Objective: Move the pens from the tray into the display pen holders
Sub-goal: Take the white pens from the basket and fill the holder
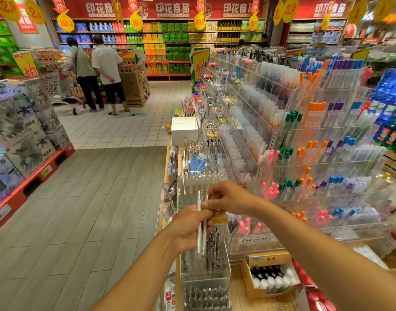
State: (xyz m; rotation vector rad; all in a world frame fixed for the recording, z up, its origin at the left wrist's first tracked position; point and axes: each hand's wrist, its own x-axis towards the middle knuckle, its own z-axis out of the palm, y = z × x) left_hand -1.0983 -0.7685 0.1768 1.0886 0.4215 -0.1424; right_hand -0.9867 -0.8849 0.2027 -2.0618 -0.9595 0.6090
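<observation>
L hand (pixel 190 230) is gripping a few white pens (pixel 201 230) w/ fingers curled round them; R hand (pixel 228 198) is pinching one pen's top above the clear pen holders (pixel 203 263). Holders already partly stocked; bundle not yet placed. Tray not identifiable.

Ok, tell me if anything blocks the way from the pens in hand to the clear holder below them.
Nothing visible does. The left hand grips the white pens upright, tips already over the clear pen holder; the right hand pinches their tops. Pens already fill much of that holder.
</observation>
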